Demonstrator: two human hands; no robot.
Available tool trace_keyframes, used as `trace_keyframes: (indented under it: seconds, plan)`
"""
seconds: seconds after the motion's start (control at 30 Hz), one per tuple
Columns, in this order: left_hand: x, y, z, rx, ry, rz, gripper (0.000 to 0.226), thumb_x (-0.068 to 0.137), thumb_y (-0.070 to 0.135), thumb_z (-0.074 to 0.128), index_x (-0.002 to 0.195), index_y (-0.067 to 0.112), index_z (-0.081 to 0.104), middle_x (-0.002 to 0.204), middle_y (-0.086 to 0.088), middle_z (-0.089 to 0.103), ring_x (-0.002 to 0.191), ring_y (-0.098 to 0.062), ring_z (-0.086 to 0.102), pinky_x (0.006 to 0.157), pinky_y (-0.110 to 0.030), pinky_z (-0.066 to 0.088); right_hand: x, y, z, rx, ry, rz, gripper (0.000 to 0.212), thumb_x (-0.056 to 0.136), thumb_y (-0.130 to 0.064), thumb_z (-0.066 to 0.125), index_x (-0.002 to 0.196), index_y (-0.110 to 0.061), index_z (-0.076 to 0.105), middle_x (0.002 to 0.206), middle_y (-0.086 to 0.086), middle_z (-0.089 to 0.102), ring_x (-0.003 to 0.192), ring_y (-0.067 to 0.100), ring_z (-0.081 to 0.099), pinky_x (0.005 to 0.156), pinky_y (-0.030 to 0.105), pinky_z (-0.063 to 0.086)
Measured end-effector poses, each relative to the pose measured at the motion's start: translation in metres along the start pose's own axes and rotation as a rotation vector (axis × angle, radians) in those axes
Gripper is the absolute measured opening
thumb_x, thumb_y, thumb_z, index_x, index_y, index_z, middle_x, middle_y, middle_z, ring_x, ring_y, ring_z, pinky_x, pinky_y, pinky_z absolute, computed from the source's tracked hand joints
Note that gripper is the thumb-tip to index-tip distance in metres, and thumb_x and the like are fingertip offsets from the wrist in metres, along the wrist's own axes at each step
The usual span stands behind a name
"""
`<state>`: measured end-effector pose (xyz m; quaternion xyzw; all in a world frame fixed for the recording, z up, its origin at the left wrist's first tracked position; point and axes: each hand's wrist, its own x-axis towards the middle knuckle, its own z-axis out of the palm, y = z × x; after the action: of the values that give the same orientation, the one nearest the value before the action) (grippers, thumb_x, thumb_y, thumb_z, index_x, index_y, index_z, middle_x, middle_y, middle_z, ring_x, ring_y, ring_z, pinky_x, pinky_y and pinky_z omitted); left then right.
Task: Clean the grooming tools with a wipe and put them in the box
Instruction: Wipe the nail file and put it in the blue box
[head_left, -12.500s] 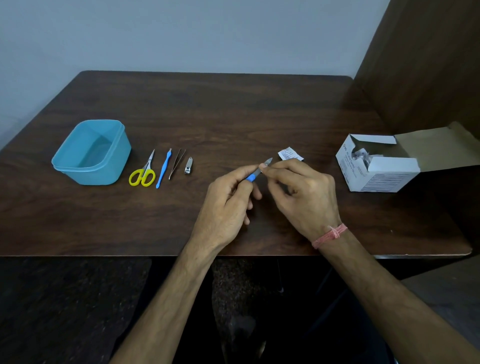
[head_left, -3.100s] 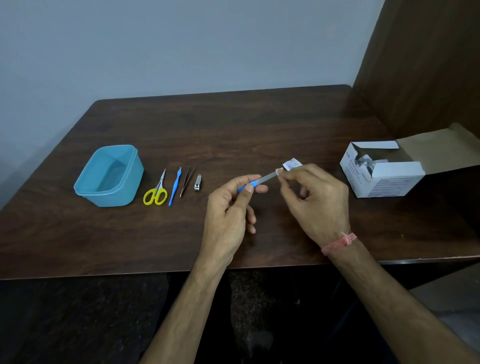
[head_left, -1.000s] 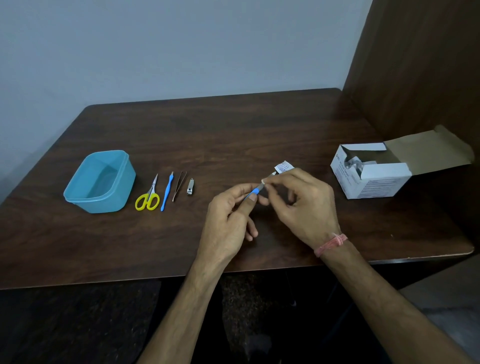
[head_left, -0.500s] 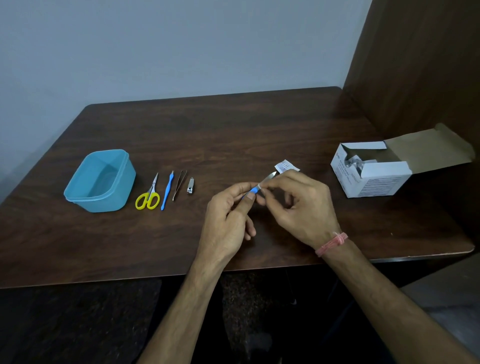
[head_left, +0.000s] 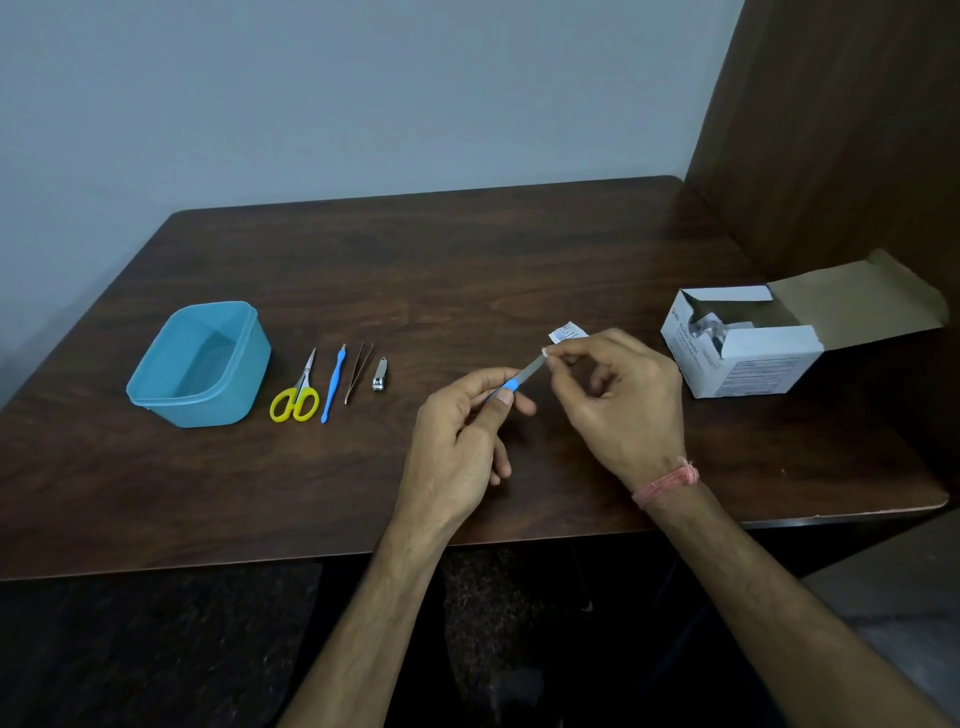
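Above the middle of the dark wood-grain table (head_left: 467, 270), a slim nail file with a blue plastic handle and a flat grey metal blade (head_left: 522, 376) is being held tilted, tip up and to the right. Its blue handle is being pinched between the thumb and fingers of the left hand (head_left: 462, 441), whose other fingers are curled loosely beneath. The blade's tip is being pinched through a small white wipe (head_left: 545, 352) by the thumb and forefinger of the right hand (head_left: 623, 410); a pink thread band (head_left: 667, 480) is being worn on that wrist.

Just beyond the right hand, one small white printed sachet (head_left: 566, 332), flat and papery, is lying on the wood.

Four more tools are lying in a row to the left, apart from one another: a pair of small scissors with yellow plastic loops and narrow steel blades (head_left: 296, 397), a thin blue plastic-handled cuticle pusher (head_left: 333, 384), slender dark metal tweezers (head_left: 358, 371), and a short shiny steel nail clipper (head_left: 379, 375).

Left of the scissors, one light blue, rounded-square plastic box (head_left: 150, 384) is standing open, smooth-walled, with no tools seen inside.

Near the right edge, one white printed cardboard carton (head_left: 753, 371) is sitting with its brown flap folded back; crinkled packets are showing inside, their number not discernible.
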<state>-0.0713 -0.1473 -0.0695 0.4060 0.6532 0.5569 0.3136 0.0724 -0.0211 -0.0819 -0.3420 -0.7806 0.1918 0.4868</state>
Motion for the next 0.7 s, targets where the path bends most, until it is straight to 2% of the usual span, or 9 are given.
trace_keyframes:
  seconds: [0.4,0.53,0.7]
  plan:
    - [-0.001,0.001,-0.001,0.019,0.018,0.005,0.028,0.116,0.017,0.055,0.125,0.032,0.077,0.108,0.008,0.082,0.048,-0.018,0.057,0.044,-0.026,0.047,-0.001,-0.002,-0.001,0.002,-0.025,-0.004,0.011,0.092,-0.017,0.086,0.100,-0.024,0.086,0.092,-0.016,0.073,0.055,0.014,0.057,0.057,0.033,0.052]
    - [-0.001,0.001,0.000,0.019,0.016,0.011,0.028,0.116,0.017,0.055,0.125,0.032,0.077,0.107,0.008,0.082,0.048,-0.018,0.057,0.044,-0.027,0.047,0.001,-0.002,-0.001,0.009,-0.022,0.006,0.010,0.092,-0.017,0.085,0.099,-0.024,0.086,0.092,-0.015,0.074,0.054,0.015,0.057,0.058,0.027,0.050]
    - [-0.002,0.002,0.000,0.018,0.033,0.007,0.028,0.116,0.016,0.055,0.127,0.031,0.077,0.109,0.010,0.083,0.049,-0.020,0.058,0.045,-0.027,0.048,0.008,0.009,-0.003,0.081,0.134,0.231,0.010,0.095,-0.020,0.085,0.100,-0.028,0.085,0.094,-0.011,0.077,0.066,0.015,0.063,0.066,0.036,0.057]
